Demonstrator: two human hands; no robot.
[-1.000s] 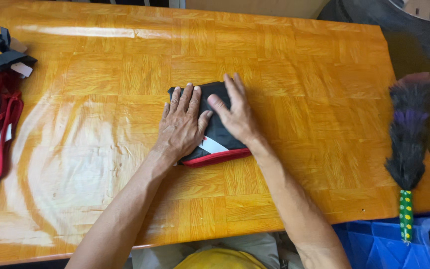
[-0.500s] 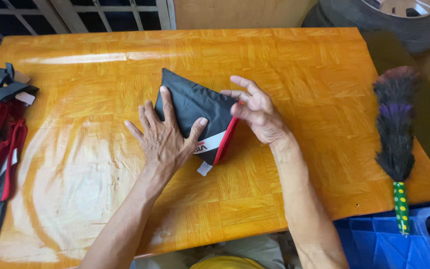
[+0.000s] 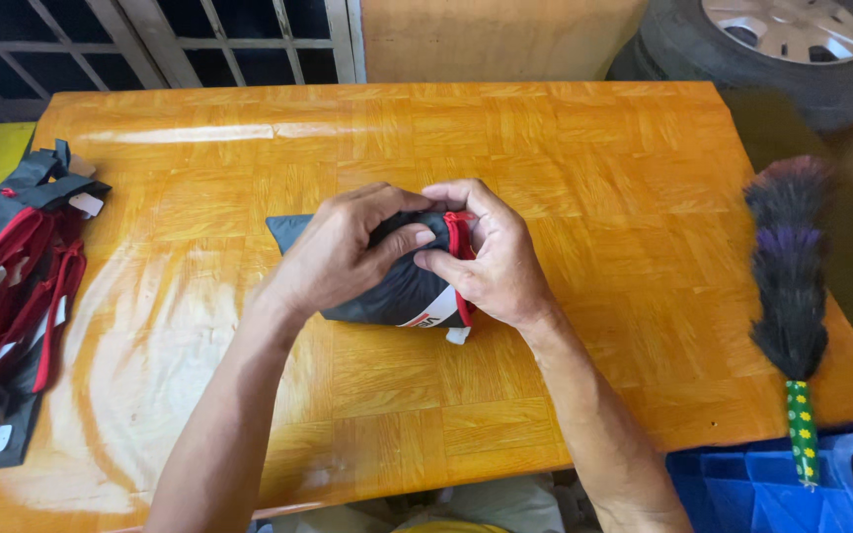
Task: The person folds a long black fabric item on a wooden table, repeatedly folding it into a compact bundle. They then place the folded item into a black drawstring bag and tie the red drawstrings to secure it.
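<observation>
— What step are you on?

— I'm folding a small dark fabric bag with red trim (image 3: 402, 286), and I judge I'm midway through tucking it into a compact bundle. It lies near the middle of the desk (image 3: 565, 158), one flat corner poking out toward the left edge.

— How is each grip set?

— My left hand (image 3: 333, 252) is curled over the top of the bundle, thumb and fingers closed on the dark cloth. My right hand (image 3: 491, 262) pinches the red-edged end between thumb and fingertips, closed on the fabric too. Both hands meet over the bag, touching it and each other.

— What does the next move call for?

— As I judge it, a firm hold so the roll doesn't spring open, and working the loose corner in without losing the red edge. The cloth looks thin and slippery, so steady pressure matters.

— Anything else close by?

— A heap of red and black bags (image 3: 12, 286) hangs over the left edge, and a feather duster (image 3: 790, 286) lies along the right edge, both well apart from my hands.
</observation>
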